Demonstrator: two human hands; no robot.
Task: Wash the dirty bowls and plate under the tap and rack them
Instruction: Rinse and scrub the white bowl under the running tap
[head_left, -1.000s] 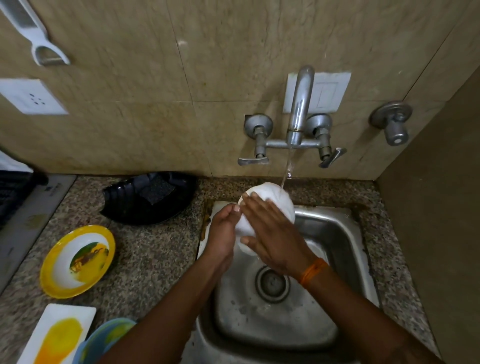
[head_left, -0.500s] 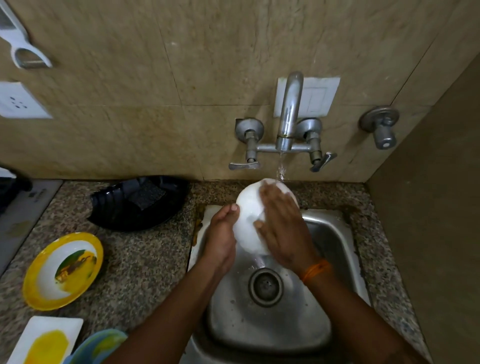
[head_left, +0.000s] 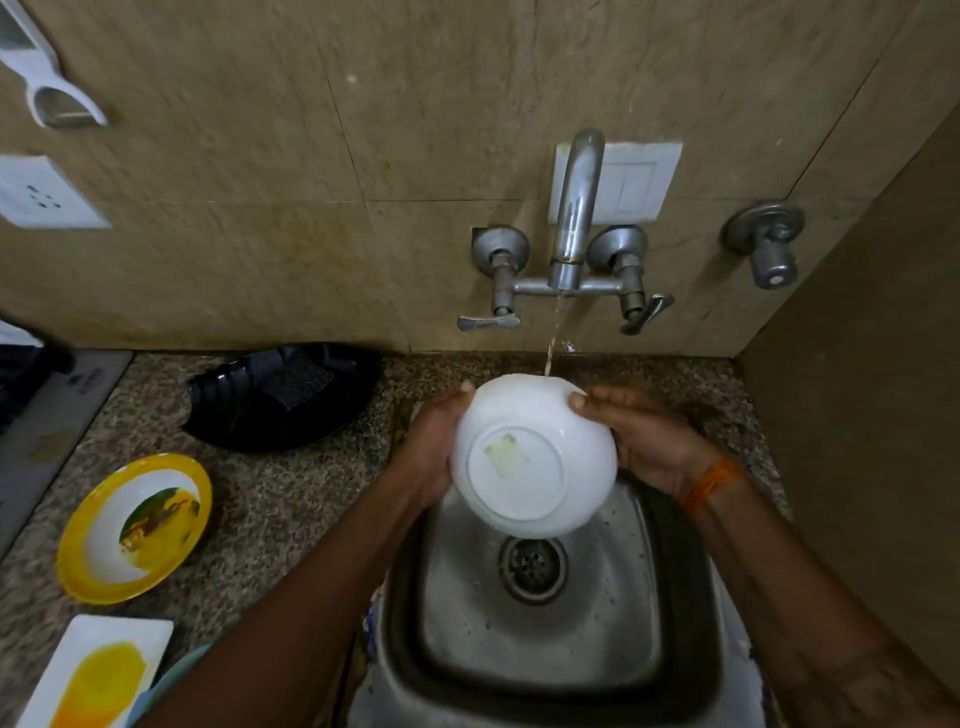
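A white bowl (head_left: 535, 457) is held over the steel sink (head_left: 675, 597) with its round base turned toward me; a faded sticker mark shows on the base. My left hand (head_left: 426, 457) grips its left rim and my right hand (head_left: 644, 441) grips its right rim. Water runs from the tap (head_left: 571, 218) onto the bowl's far edge. On the counter to the left lie a dirty yellow-rimmed bowl (head_left: 135, 525), a white rectangular plate (head_left: 93, 675) smeared with yellow, and a blue bowl (head_left: 176, 670) mostly hidden by my left arm.
A black dish (head_left: 280, 400) holding a dark sponge sits at the back of the granite counter (head_left: 291, 499). A wall valve (head_left: 769, 244) is at the right. A wall socket (head_left: 41, 197) and a white tool (head_left: 47, 78) hang at the left. A side wall closes the right.
The bowl has turned so its base faces me. My right hand has come off the bowl's outside and now holds its right rim. The camera has moved slightly.
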